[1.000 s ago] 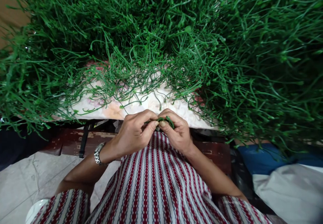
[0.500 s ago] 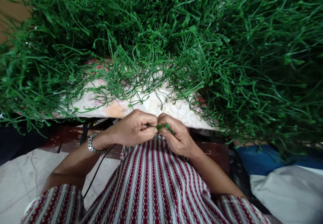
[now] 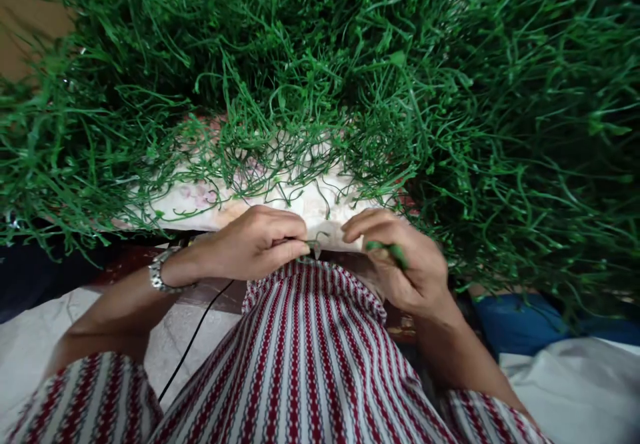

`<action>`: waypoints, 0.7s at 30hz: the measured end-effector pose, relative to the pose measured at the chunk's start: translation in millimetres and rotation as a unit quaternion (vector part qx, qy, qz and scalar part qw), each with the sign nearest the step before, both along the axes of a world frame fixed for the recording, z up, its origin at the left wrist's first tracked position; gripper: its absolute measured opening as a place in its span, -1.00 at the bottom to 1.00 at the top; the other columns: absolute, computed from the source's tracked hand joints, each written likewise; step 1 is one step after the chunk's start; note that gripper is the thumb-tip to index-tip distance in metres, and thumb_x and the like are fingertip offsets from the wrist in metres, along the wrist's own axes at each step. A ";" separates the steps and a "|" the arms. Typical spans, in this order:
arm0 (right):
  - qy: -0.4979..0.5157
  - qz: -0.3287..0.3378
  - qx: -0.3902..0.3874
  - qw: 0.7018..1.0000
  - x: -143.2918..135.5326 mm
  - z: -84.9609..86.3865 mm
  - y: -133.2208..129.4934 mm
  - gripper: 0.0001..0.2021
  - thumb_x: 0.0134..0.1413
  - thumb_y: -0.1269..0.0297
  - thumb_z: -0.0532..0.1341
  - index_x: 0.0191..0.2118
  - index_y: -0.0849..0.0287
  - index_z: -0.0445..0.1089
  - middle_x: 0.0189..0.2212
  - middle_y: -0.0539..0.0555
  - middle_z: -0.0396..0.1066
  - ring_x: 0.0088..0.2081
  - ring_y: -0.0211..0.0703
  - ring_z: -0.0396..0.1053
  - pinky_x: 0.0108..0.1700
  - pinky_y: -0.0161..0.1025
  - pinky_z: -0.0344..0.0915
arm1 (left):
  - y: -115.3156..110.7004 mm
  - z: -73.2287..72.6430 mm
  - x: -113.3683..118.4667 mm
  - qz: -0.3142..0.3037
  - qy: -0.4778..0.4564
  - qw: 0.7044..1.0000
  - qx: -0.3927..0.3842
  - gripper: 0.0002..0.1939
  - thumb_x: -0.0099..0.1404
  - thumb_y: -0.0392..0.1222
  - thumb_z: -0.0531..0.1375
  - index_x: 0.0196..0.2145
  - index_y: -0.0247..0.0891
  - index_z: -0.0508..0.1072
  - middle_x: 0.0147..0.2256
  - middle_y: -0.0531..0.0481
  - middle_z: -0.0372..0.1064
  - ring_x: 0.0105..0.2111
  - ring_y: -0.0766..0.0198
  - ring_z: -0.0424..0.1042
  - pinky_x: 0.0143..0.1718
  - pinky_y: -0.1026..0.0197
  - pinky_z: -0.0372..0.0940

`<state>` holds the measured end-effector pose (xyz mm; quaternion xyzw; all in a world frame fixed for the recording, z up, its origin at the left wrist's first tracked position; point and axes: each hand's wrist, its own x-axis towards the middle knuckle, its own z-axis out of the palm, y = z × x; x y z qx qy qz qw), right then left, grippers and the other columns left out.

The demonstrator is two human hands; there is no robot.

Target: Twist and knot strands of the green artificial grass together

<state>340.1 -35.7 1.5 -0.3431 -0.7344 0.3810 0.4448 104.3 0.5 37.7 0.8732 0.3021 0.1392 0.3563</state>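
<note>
My left hand (image 3: 255,244) is closed in a pinch, thumb against forefinger, on a thin green stem (image 3: 314,247) whose end sticks out past the fingertips. To its right, my right hand (image 3: 413,261) curls round a short green bundle (image 3: 393,252) that looks like bunched stems; its forefinger reaches out toward the left. A gap separates the two hands, which are above my lap at the near edge of the cloth-covered surface. Just beyond them lies a large tangled heap of thin green stems (image 3: 310,77), apparently plastic, with small knobbed tips.
A pale floral cloth (image 3: 200,197) lies under the near stems, with a few loose ones scattered on it. A black cable (image 3: 193,341) hangs at the left over a light floor (image 3: 75,324). Blue fabric (image 3: 520,321) and grey fabric (image 3: 575,377) are at the right.
My hands, together before, have come apart: the right moved to the right with the green bundle, the left slightly left. A thin stem now shows at the left fingertips.
</note>
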 end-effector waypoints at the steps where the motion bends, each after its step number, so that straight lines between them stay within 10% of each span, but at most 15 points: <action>1: 0.010 -0.041 0.007 0.999 -3.0 1.8 0.9 -0.89 0.19 0.35 -0.01 -0.32 0.13 0.23 -0.44 0.06 0.32 -0.37 -0.19 0.33 -0.29 -0.18 0.28 | -1.5 -4.2 6.2 0.022 0.001 0.999 0.024 -0.80 0.24 -0.29 0.05 -0.54 -0.28 0.30 -0.61 0.09 0.19 -0.58 0.41 0.17 -0.50 0.30 0.09; 4: -0.018 -0.109 0.001 0.994 -14.1 3.0 3.9 -0.90 0.19 0.35 0.01 -0.25 0.13 0.25 -0.51 -0.02 0.26 -0.55 -0.32 0.21 -0.45 -0.30 0.20 | -5.9 -12.9 19.1 0.075 -0.005 0.997 0.031 -0.82 0.22 -0.31 0.08 -0.54 -0.30 0.31 -0.60 0.09 0.21 -0.57 0.42 0.17 -0.51 0.33 0.07; 9: -0.047 0.027 -0.063 0.997 -36.0 -10.4 8.0 -0.75 0.16 0.20 0.08 -0.11 0.23 0.24 -0.40 0.02 0.32 -0.42 -0.33 0.25 -0.40 -0.37 0.19 | -9.5 -13.6 22.9 0.160 -0.074 0.984 -0.017 -0.83 0.21 -0.33 0.10 -0.54 -0.31 0.30 -0.60 0.13 0.21 -0.58 0.46 0.18 -0.52 0.38 0.09; 18: -0.026 0.007 -0.082 0.996 -49.5 -21.7 0.6 -0.75 0.13 0.25 0.11 -0.53 0.21 0.16 -0.64 -0.11 0.06 -0.58 -0.41 0.05 -0.52 -0.40 0.02 | -18.5 -22.9 29.1 0.227 -0.113 0.967 0.017 -0.78 0.18 -0.33 0.09 -0.60 -0.28 0.19 -0.64 0.15 0.08 -0.61 0.46 0.08 -0.57 0.36 0.05; 21: -0.016 0.005 -0.063 0.998 -47.9 -22.3 -9.2 -0.75 0.14 0.29 0.08 -0.54 0.21 0.16 -0.65 -0.09 0.07 -0.60 -0.40 0.06 -0.53 -0.39 0.00 | -14.8 -24.8 25.4 0.346 -0.177 0.919 0.073 -0.78 0.20 -0.31 0.07 -0.59 -0.26 0.17 -0.62 0.13 0.07 -0.60 0.44 0.07 -0.56 0.34 0.05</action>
